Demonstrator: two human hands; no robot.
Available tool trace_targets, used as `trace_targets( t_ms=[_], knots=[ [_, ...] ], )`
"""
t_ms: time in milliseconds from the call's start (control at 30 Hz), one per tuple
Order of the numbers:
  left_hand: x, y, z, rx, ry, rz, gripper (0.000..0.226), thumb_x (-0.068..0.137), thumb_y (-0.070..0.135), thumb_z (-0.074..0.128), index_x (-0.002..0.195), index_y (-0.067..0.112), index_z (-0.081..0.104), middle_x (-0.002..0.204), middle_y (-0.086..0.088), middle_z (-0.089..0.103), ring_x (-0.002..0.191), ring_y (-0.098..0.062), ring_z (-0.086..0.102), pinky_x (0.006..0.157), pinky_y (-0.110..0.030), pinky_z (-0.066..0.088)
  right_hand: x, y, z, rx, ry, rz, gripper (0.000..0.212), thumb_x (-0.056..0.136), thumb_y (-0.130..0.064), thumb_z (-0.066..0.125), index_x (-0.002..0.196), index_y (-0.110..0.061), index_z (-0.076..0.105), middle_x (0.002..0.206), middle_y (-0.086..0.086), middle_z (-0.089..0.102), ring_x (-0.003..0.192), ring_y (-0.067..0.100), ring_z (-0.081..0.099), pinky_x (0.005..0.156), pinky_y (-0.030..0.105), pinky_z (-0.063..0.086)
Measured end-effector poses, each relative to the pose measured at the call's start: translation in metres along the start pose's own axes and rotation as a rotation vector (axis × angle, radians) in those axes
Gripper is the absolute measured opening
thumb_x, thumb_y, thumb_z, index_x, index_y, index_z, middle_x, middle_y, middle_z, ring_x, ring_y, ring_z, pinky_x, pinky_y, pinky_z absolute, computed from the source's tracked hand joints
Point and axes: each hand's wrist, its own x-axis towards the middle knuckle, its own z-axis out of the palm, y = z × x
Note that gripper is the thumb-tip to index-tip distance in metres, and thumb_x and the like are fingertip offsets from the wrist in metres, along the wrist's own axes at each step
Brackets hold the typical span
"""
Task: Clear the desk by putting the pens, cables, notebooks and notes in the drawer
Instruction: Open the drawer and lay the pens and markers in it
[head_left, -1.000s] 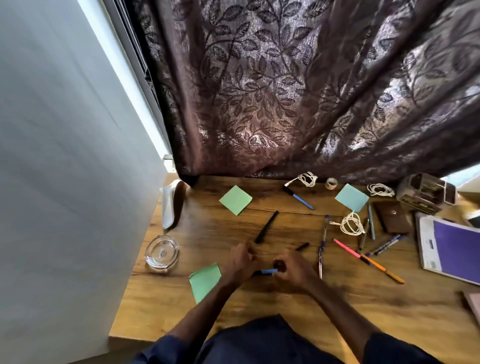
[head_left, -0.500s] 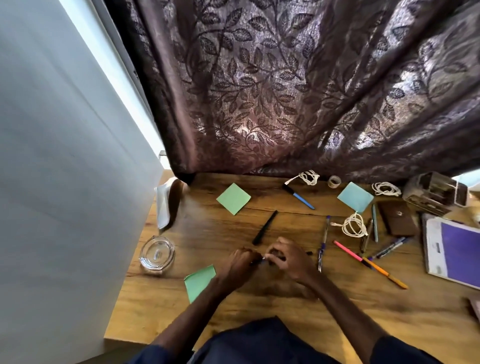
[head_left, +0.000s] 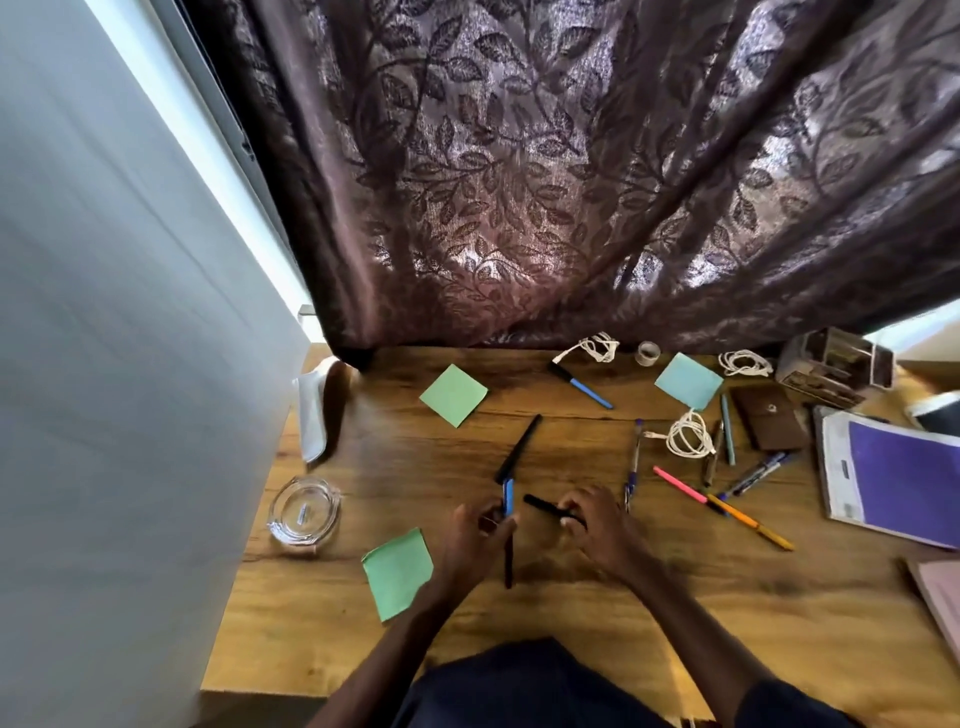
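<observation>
My left hand (head_left: 475, 538) grips the blue pen (head_left: 508, 500); my right hand (head_left: 600, 530) pinches the black pen (head_left: 543, 506). Both look light, stiff and slick, so I'd hold them mid-barrel.

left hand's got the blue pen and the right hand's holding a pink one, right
Not quite. The left hand does hold the blue pen, but the right hand holds a black pen; the pink pen lies on the desk, as the head view shows.

Wooden desk (head_left: 779, 623) under pens (head_left: 589, 391), cables (head_left: 598, 347), notes (head_left: 453, 394).
</observation>
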Motion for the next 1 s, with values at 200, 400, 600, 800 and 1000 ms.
trace_targets(
  t_ms=[200, 400, 600, 800, 1000],
  knots=[
    [-0.025, 0.023, 0.019, -0.058, -0.148, -0.002, 0.026, 0.090, 0.034, 0.073, 0.066, 0.027, 0.065, 0.064, 0.006, 0.068, 0.053, -0.004, 0.060, 0.049, -0.018, 0.040, -0.048, 0.003, -0.002, 0.383, 0.221, 0.252, 0.022, 0.084, -0.020, 0.078, 0.103, -0.011, 0.071, 0.095, 0.000, 0.073, 0.083, 0.012, 0.069, 0.075, 0.024, 0.055],
    [-0.052, 0.058, 0.069, -0.016, -0.372, -0.002, 0.027, 0.089, 0.041, 0.073, 0.092, 0.015, 0.077, 0.084, 0.003, 0.076, 0.077, -0.010, 0.071, 0.066, -0.024, 0.052, -0.143, 0.043, 0.000, 0.476, 0.386, 0.484, 0.020, 0.082, -0.024, 0.080, 0.098, -0.014, 0.072, 0.084, -0.005, 0.071, 0.077, 0.010, 0.068, 0.059, 0.002, 0.041],
    [-0.099, 0.110, 0.138, 0.096, -0.639, 0.132, 0.024, 0.093, 0.031, 0.065, 0.090, 0.008, 0.073, 0.077, -0.007, 0.068, 0.066, -0.009, 0.055, 0.061, -0.027, 0.040, -0.248, 0.083, 0.005, 0.532, 0.540, 0.605, 0.014, 0.084, -0.018, 0.080, 0.092, -0.011, 0.071, 0.083, -0.002, 0.071, 0.076, 0.015, 0.068, 0.073, 0.031, 0.055],
    [-0.155, 0.150, 0.214, 0.068, -0.832, 0.013, 0.034, 0.090, 0.030, 0.050, 0.095, 0.006, 0.072, 0.078, -0.009, 0.071, 0.074, -0.026, 0.071, 0.075, -0.040, 0.056, -0.331, 0.139, 0.017, 0.674, 0.683, 0.725, 0.015, 0.083, -0.016, 0.081, 0.088, -0.024, 0.070, 0.082, -0.009, 0.072, 0.075, 0.003, 0.067, 0.066, 0.006, 0.046],
    [-0.204, 0.167, 0.300, 0.192, -0.822, 0.007, 0.024, 0.098, 0.029, 0.048, 0.090, 0.017, 0.066, 0.087, -0.001, 0.069, 0.082, -0.015, 0.063, 0.076, -0.032, 0.046, -0.397, 0.202, 0.049, 0.757, 0.646, 0.889, 0.009, 0.083, -0.018, 0.081, 0.088, -0.015, 0.074, 0.079, -0.006, 0.073, 0.076, 0.008, 0.070, 0.061, 0.008, 0.044]
  ],
)
